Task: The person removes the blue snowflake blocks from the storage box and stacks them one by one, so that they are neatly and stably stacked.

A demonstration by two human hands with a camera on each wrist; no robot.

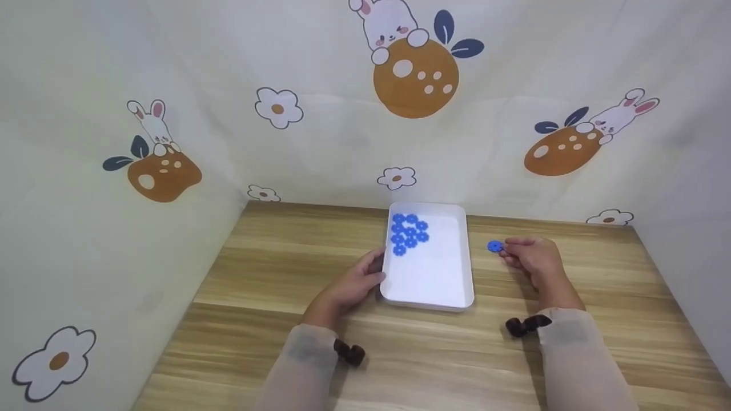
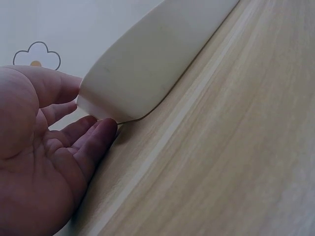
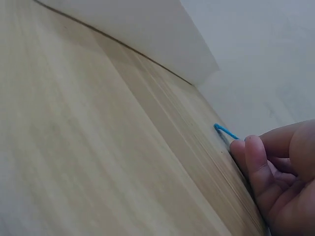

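Beside white tray [image 1: 437,274], right hand [image 1: 535,260]: fingers pinch blue disc [image 1: 494,246]; left hand [image 1: 354,283]: fingers apart, touching tray.

Head view from above, facing forward and down; wrist views low, close, tilted, from either side; all share bench [image 1: 434,354] and tray [image 1: 440,268].

Tray [image 1: 428,279] sits on table [image 1: 422,354], just before backdrop cloth [image 1: 325,148]. Discs [image 1: 410,232] in tray's far left part. Left hand [image 1: 355,283] at tray's left wall. Right hand [image 1: 535,258] right of tray, apart; single disc [image 1: 494,246] at its fingertips, between hand and tray.
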